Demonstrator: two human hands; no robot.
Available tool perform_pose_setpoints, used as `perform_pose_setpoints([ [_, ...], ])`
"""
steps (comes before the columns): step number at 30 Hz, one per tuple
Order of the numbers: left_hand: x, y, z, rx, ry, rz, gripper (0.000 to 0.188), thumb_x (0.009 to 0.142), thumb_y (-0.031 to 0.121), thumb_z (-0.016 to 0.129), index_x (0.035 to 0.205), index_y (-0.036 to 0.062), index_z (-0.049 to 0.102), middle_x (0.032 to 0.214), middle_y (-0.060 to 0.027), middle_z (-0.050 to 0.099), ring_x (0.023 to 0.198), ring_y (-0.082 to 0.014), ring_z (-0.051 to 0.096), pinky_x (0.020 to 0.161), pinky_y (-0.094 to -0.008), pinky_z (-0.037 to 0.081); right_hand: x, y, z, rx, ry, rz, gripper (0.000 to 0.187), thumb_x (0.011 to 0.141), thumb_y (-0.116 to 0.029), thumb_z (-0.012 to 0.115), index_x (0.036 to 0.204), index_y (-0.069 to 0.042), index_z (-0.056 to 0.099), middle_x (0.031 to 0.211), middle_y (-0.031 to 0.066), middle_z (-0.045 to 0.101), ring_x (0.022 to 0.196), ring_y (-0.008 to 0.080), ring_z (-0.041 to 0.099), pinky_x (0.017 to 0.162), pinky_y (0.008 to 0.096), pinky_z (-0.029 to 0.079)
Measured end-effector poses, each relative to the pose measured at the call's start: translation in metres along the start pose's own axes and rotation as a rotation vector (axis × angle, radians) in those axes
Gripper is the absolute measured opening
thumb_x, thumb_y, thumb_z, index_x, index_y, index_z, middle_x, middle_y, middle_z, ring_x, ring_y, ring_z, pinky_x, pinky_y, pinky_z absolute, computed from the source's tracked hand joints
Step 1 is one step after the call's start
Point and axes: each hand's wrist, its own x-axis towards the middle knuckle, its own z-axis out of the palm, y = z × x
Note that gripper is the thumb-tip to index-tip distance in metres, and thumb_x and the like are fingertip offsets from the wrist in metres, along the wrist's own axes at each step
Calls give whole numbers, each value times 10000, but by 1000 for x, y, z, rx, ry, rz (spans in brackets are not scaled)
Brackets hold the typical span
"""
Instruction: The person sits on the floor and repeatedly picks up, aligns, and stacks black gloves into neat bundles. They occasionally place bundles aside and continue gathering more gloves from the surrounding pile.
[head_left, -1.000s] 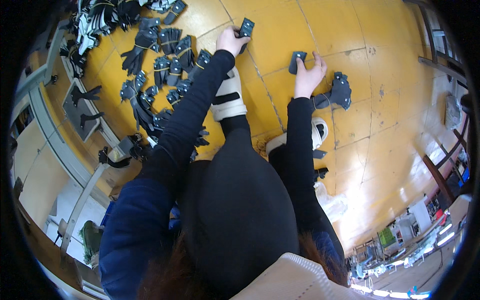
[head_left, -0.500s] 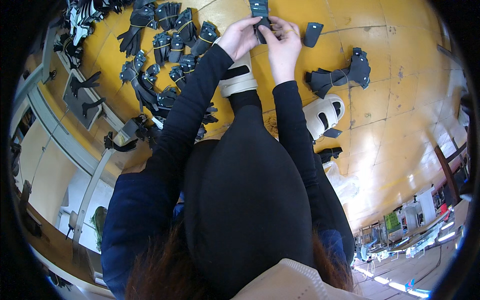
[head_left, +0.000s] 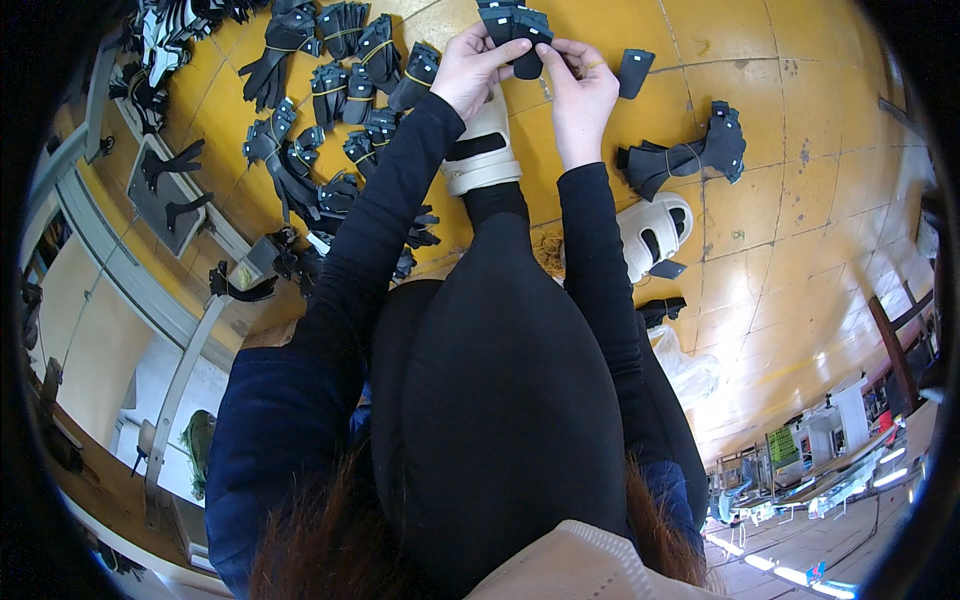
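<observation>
Between both hands, over the floor at the top, is a small stack of dark grey flat pieces (head_left: 531, 66), fanned apart at its upper end. My left hand (head_left: 472, 75) grips the stack's left side, thumb laid across it. On the other side my right hand (head_left: 583, 105) pinches the stack's edge with thumb and fingers; a thin yellow band (head_left: 594, 65) circles one of its fingers. One loose dark grey piece (head_left: 635, 73) lies on the floor to the right of that hand. Below the hands is my light-coloured shoe (head_left: 484, 155).
Several banded dark bundles (head_left: 377, 58) cover the yellow tile floor (head_left: 745, 75) at left. Another tied bundle (head_left: 690, 150) lies at right, above my other shoe (head_left: 652, 235). A metal frame (head_left: 130, 270) stands along the left side. A clear plastic bag (head_left: 685, 368) sits by my right leg.
The stack has gone from a narrow, aligned pile to a fanned one, its pieces spread sideways. Both hands have shifted slightly; the right one moved a little right.
</observation>
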Motion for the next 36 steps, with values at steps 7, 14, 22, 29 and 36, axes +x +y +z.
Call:
perform_pose_setpoints([
  [7, 9, -8, -21, -65, 34, -77, 252, 856, 87, 672, 1089, 71, 577, 993, -12, 653, 896, -107, 636, 708, -221, 527, 20, 15, -10, 139, -5, 137, 219, 849, -54, 659, 1026, 60, 598, 886, 66, 646, 747, 93, 577, 679, 218, 461],
  [14, 7, -11, -29, -1, 137, -30, 231, 822, 64, 701, 1026, 51, 595, 962, -35, 671, 855, -119, 656, 661, -217, 534, 34, 35, -19, -417, 90, -100, 202, 846, -56, 652, 1018, 49, 666, 923, 67, 669, 815, 107, 611, 754, 229, 481],
  [22, -1, -9, -13, 21, 266, -116, 213, 830, 22, 675, 1030, 48, 604, 1002, -47, 648, 929, -156, 638, 790, -304, 550, 3, 16, 15, -297, 59, -39, 212, 762, -80, 736, 917, 55, 684, 810, 82, 682, 721, 109, 625, 693, 224, 491],
  [29, -5, -7, -10, -370, 216, -215, 194, 854, 65, 647, 1034, 47, 575, 1010, -70, 620, 949, -171, 622, 775, -337, 567, -2, 16, 17, -341, 133, -239, 125, 725, -43, 714, 796, 55, 683, 765, 126, 663, 672, 212, 650, 645, 297, 507],
  [36, -6, 5, -16, -238, 339, -173, 192, 828, 78, 656, 1011, 54, 603, 985, -50, 640, 889, -163, 636, 747, -337, 560, 6, 30, 15, -122, 98, 18, 137, 790, -40, 694, 906, 33, 696, 814, 55, 684, 685, 92, 608, 653, 222, 486],
])
